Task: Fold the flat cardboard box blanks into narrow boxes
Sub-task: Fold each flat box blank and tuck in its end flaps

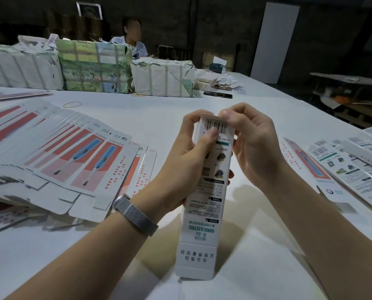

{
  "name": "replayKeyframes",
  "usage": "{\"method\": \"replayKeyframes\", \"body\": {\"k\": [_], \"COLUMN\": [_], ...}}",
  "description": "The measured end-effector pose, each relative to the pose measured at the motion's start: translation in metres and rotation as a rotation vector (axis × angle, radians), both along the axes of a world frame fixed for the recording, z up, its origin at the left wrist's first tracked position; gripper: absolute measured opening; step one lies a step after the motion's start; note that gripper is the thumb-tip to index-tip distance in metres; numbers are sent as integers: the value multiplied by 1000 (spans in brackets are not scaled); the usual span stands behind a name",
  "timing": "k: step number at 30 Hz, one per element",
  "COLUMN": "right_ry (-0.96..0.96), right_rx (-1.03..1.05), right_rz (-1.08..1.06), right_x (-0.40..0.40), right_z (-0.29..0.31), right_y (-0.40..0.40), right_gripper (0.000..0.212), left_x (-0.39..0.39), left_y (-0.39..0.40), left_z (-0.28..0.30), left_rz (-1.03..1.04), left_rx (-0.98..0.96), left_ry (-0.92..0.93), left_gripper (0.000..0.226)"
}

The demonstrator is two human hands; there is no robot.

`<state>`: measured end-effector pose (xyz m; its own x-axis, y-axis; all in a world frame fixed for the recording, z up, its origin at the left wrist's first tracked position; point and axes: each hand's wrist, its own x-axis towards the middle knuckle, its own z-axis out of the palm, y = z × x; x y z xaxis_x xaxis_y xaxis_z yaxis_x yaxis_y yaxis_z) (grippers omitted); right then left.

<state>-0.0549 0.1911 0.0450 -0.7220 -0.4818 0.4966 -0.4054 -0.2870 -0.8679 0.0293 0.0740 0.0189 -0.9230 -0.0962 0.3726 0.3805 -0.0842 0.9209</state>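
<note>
Nearest, narrow box stands upright over white table, bottom flap hanging open twd camera. Left hand grips its upper left edge, thumb on barcode; right hand pinches top flap. Flat blanks fanned at left, finished boxes at right; open tabletop betw. Wrapped bundles line far edge.

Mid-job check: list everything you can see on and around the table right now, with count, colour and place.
narrow box: one, white, held upright at centre
flat blanks: fanned stack, white and red, left
folded boxes: several, white, right edge
wrapped bundles: three, white and green, far side
rubber band: one, tan, far left of table
seated person: one, behind bundles
left hand: grips box, watch on wrist
right hand: pinches top flap
</note>
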Motion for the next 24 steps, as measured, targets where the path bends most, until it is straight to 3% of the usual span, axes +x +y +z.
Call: {"method": "replayKeyframes", "body": {"k": [14, 24], "right_ry": [155, 64], "right_rx": [19, -51], "right_rz": [-92, -172], "right_x": [2, 7], "right_z": [1, 4], "right_y": [3, 2], "right_gripper": [10, 12], "left_x": [1, 1], "left_y": [-2, -2], "left_z": [1, 0], "left_rz": [13, -52], "left_rx": [-60, -95], "left_ry": [23, 15], "left_gripper": [23, 26]}}
